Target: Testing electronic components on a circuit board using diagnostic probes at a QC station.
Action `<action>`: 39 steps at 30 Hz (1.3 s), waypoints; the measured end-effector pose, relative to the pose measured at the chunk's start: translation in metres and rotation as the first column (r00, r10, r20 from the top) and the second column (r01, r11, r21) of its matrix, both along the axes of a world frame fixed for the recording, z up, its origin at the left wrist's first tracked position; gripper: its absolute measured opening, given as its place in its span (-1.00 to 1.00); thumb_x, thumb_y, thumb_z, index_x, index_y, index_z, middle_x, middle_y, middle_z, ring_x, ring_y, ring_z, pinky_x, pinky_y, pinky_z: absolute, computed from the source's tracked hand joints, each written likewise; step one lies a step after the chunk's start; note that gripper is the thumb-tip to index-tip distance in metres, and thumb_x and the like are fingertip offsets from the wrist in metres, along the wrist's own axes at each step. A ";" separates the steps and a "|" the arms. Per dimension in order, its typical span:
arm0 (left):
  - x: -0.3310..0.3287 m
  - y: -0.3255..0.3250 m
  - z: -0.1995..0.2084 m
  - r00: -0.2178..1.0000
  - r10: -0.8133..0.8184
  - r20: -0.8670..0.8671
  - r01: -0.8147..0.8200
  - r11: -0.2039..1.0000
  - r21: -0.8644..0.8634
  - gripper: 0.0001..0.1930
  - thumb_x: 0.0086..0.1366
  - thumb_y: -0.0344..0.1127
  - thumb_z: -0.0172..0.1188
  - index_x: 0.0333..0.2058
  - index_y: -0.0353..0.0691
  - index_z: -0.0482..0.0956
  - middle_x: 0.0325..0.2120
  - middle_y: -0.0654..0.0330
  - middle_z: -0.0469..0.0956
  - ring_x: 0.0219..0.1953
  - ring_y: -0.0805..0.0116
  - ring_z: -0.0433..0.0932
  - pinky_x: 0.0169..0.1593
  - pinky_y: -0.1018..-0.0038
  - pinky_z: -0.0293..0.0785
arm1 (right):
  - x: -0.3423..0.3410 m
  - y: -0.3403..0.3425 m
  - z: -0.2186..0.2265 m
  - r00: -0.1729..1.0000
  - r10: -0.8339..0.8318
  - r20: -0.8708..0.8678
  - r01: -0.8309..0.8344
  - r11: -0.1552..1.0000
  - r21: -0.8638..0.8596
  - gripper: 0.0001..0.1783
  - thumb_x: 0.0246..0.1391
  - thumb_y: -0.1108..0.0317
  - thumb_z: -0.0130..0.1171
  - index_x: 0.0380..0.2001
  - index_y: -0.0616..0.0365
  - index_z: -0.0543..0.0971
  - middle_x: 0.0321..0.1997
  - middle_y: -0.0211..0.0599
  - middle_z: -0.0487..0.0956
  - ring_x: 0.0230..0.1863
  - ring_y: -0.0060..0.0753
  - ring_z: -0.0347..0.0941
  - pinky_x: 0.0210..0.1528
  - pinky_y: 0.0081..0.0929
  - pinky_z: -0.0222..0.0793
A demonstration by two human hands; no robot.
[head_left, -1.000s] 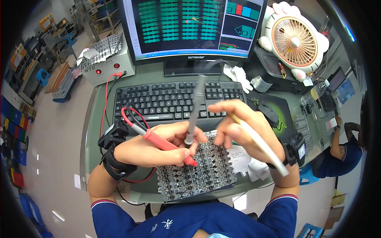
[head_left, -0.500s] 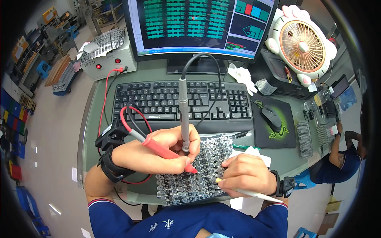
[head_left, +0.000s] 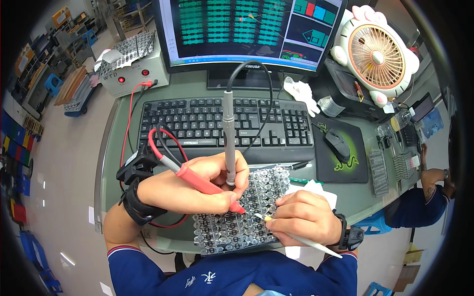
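While my left hand [head_left: 187, 198] grips a red probe [head_left: 200, 182] and a grey probe [head_left: 228, 138], and my right hand [head_left: 306, 217] pinches a white tool [head_left: 316, 244], steadiness and light pressure serve best over the circuit-board panel [head_left: 224, 239] beneath my 2 hands.

At the centre of the frame I see a person's left hand [head_left: 170, 195] gripping two probes: a red probe [head_left: 200, 182] slanting down to the right, and a grey probe [head_left: 228, 128] standing nearly upright. Right of it, the right hand [head_left: 306, 219] pinches a pale slender tool [head_left: 316, 244], its tip near the red probe's tip, over the dense patterned panel [head_left: 237, 234] at lower centre. Above them lies a black keyboard [head_left: 205, 143], with a lit monitor [head_left: 229, 29] at top centre. A white box [head_left: 132, 85] with two red lights sits upper left; a cat-shaped fan [head_left: 345, 37], upper right. A co-worker [head_left: 419, 209] sits at far right.
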State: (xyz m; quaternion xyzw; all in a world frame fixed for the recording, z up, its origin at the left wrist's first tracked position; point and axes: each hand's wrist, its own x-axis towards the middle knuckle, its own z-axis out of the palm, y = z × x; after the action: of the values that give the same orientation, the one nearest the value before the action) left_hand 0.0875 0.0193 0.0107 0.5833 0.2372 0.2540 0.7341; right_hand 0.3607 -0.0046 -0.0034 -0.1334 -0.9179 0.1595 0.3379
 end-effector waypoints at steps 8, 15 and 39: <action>-0.001 0.000 0.001 1.000 0.001 -0.013 -0.002 1.000 -0.021 -0.81 0.20 -0.41 0.10 -0.22 -0.20 0.31 -0.28 0.22 0.39 -0.19 0.48 0.37 -0.09 0.45 0.39 | -0.002 -0.001 0.000 0.999 -0.036 0.017 0.035 0.998 0.052 -0.65 -0.33 0.48 0.37 -0.32 0.12 0.64 -0.36 -0.44 0.55 -0.37 -0.41 0.52 -0.23 -0.49 0.58; 0.000 -0.001 0.000 1.000 0.011 0.014 -0.011 0.999 -0.036 -0.81 0.19 -0.43 0.08 -0.22 -0.21 0.32 -0.28 0.22 0.39 -0.20 0.48 0.37 -0.10 0.45 0.38 | -0.002 -0.001 -0.004 0.999 -0.048 -0.011 0.048 0.997 0.068 -0.66 -0.33 0.48 0.37 -0.32 0.12 0.65 -0.37 -0.44 0.55 -0.39 -0.43 0.52 -0.25 -0.50 0.58; -0.001 0.000 0.002 1.000 -0.006 -0.013 0.006 0.999 -0.037 -0.81 0.20 -0.46 0.07 -0.22 -0.21 0.31 -0.27 0.22 0.38 -0.18 0.47 0.36 -0.08 0.43 0.39 | -0.002 0.000 -0.005 0.999 -0.033 -0.023 0.035 0.998 0.058 -0.63 -0.34 0.47 0.39 -0.30 0.12 0.64 -0.37 -0.45 0.55 -0.41 -0.44 0.51 -0.23 -0.49 0.60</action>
State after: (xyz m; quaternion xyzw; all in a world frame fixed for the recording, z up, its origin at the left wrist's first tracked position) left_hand 0.0866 0.0192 0.0125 0.5721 0.2449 0.2436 0.7439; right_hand 0.3592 -0.0044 -0.0087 -0.1373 -0.9161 0.1282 0.3543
